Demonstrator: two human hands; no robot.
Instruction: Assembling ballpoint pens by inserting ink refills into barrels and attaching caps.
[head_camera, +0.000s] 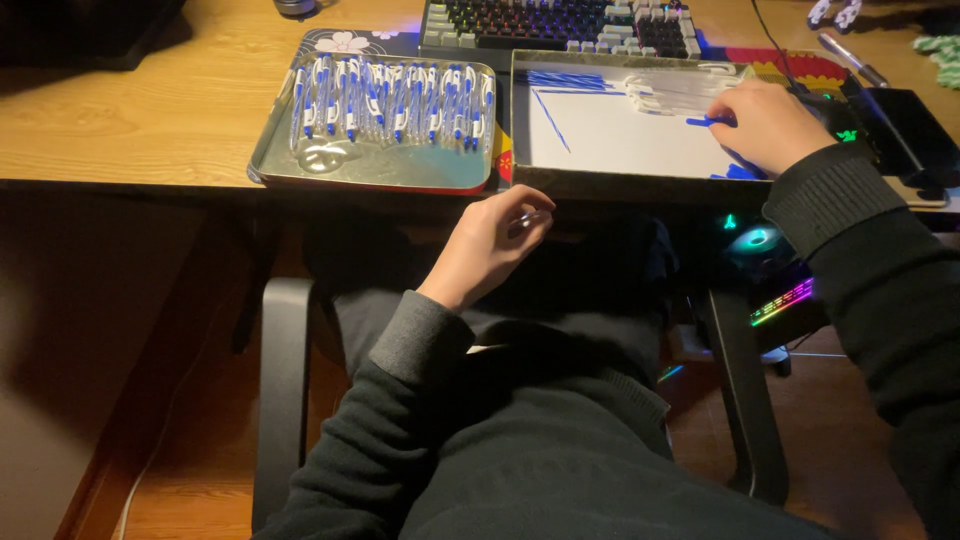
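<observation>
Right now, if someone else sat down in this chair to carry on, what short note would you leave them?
Left hand: below the desk edge, fingers curled around a small clear part; what it is, is hard to tell.
Right hand: inside the cardboard box, fingertips on a blue refill.
The box also holds a bundle of blue refills at the back, clear pen barrels, one loose refill and blue bits near the wrist.
Done: a row of assembled blue-and-white pens lies in the metal tray on the left.
Left: the loose parts in the box are not yet put together.
</observation>
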